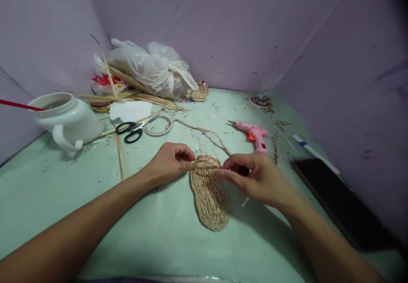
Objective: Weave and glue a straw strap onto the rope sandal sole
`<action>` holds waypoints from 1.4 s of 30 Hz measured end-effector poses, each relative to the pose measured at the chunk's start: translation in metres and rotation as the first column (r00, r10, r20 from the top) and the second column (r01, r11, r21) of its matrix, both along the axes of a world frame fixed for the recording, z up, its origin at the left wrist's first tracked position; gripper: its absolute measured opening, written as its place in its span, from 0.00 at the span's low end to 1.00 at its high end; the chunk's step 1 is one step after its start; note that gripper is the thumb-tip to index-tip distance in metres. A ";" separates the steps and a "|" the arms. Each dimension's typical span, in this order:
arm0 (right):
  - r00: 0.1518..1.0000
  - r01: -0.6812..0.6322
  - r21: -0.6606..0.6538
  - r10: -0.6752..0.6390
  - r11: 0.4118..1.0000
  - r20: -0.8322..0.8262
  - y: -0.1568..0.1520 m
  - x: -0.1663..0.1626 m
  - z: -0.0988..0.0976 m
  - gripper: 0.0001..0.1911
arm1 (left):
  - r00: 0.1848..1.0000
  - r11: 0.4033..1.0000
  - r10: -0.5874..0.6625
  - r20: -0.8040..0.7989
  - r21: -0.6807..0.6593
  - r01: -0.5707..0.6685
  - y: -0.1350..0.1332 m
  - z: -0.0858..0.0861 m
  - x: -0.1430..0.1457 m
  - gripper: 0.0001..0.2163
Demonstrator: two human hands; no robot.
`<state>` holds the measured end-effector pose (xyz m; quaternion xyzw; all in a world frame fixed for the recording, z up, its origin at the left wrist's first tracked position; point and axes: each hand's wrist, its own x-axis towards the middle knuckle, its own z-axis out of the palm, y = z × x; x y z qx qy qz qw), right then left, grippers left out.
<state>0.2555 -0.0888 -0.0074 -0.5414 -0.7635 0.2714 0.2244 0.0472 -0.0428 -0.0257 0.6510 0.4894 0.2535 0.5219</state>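
Note:
A small woven straw sole, shaped like a tiny slipper, lies flat on the pale green table. My left hand pinches its upper left rim with closed fingers. My right hand pinches the upper right rim, fingers pressed together. A braided straw cord runs from the sole's top away toward the back of the table.
A pink glue gun lies behind my right hand. Black scissors and a tape ring sit at mid left, beside a white jug. Straw stalks and a plastic bag fill the back. A dark phone lies right.

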 end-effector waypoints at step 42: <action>0.998 0.029 0.133 -0.020 0.991 -0.067 0.014 0.002 -0.020 0.05 | 0.987 0.990 0.080 0.138 0.107 -0.095 -0.003 -0.002 0.010 0.08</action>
